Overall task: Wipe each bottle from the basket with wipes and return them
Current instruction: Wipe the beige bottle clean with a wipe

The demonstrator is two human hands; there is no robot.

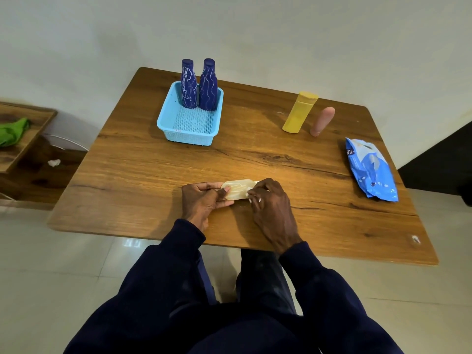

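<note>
Bottle [238,189], pale and flattish, lies near the bench's [143,159] front edge, left hand [204,198] grasping one end, right hand [268,200] pressing what seems a wipe on it. Likely light, stiff, slick; hold it by the ends.

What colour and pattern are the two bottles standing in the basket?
Dark blue bottles with thin, wavy white lines, clearest in the head view.

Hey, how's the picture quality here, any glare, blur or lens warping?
Head view: wide-angle lens bows the table edges and splays the basket; glare sits on the floor tiles; soft shadow under the left hand; the pale bottle looks sharp, without motion blur.
</note>
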